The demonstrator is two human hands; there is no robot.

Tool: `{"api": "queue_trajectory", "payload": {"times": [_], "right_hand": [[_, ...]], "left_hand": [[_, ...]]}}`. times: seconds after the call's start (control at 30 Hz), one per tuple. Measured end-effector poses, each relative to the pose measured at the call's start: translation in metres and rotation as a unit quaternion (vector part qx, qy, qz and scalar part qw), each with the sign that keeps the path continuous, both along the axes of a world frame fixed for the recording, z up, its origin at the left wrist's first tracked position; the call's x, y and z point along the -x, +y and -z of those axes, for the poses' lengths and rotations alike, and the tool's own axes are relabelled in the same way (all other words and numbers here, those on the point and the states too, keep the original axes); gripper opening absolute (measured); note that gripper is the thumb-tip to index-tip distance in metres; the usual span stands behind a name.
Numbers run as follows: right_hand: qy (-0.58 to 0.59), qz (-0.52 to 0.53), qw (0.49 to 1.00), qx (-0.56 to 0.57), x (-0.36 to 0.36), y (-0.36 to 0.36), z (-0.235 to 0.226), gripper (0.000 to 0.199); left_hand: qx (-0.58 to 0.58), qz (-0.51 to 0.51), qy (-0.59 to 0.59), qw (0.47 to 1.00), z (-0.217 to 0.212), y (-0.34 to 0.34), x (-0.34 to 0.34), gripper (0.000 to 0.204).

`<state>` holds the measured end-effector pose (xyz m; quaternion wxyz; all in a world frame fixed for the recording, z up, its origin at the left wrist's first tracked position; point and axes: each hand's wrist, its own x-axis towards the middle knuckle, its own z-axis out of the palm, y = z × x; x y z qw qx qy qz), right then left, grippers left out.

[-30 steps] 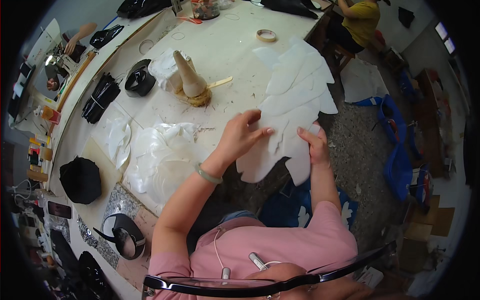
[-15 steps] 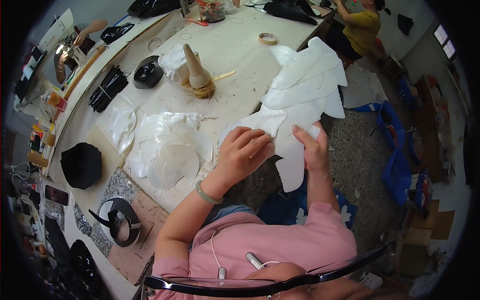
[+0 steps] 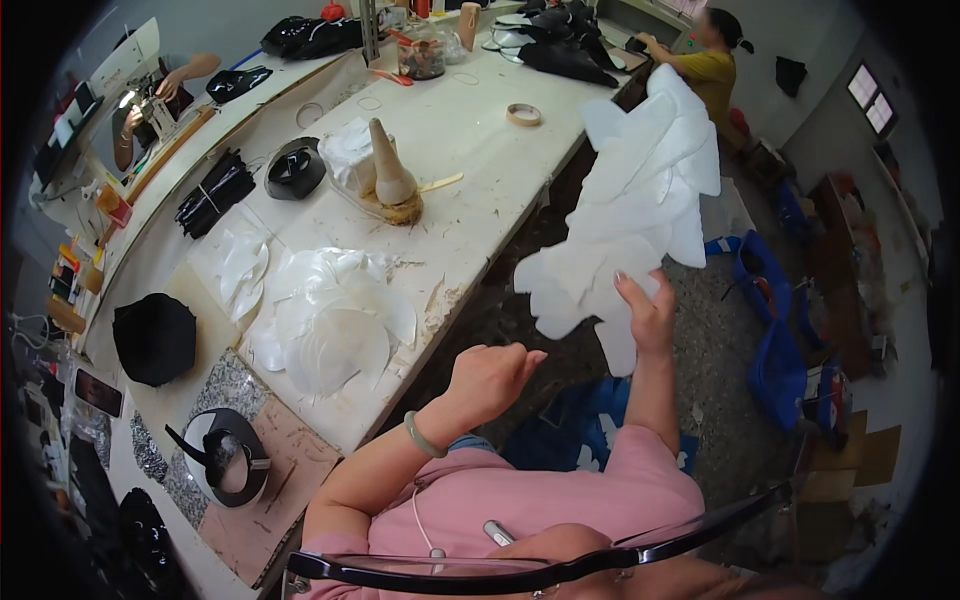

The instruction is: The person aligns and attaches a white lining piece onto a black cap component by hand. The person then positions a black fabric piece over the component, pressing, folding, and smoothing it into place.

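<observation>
My right hand (image 3: 648,315) grips a long fan of overlapping thin white cut pieces (image 3: 640,190) near its lower end, thumb on top. The pieces have rounded outlines and spread up and away past the table's edge. My left hand (image 3: 492,380), with a pale bangle on its wrist, is apart from them, just off the table edge. Its fingers are curled in and nothing shows in them. On the table to its left lies a loose pile of similar glossy white pieces (image 3: 335,320), with a smaller bunch (image 3: 243,270) beside it.
A brown cone-shaped tool (image 3: 390,165) stands by a plastic tub. A tape ring (image 3: 523,115), bundled black strips (image 3: 215,192), a black cap-like piece (image 3: 155,338) and a white-and-black container (image 3: 230,455) are on the table (image 3: 470,190). Two other people work farther off.
The white pieces have swung right, clear of the table edge, in my right hand. My left hand has let go of them and drawn back toward me.
</observation>
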<state>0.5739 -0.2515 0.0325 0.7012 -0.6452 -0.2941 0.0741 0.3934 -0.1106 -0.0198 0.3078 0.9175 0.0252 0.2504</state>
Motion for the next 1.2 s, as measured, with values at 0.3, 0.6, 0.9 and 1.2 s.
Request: {"api": "queue_trajectory", "payload": {"times": [0.3,0.6,0.9,1.2], "right_hand": [[0.115,-0.201,0.973,0.002,0.03,0.003,0.017,0.035],[-0.4,0.164,0.899,-0.075,0.023,0.05,-0.037,0.042],[-0.645,-0.233,0.724,0.08,0.066,0.13,-0.063,0.03],[-0.399,-0.03,0.916,0.022,0.044,0.151,-0.074,0.014]], "left_hand": [[0.517,0.117,-0.031,0.847,-0.072,0.054,0.013,0.057],[0.534,0.034,-0.076,0.842,-0.048,0.068,0.047,0.048],[0.51,0.024,-0.021,0.86,-0.025,0.058,0.081,0.054],[0.564,-0.024,-0.035,0.825,-0.02,0.052,0.113,0.053]]}}
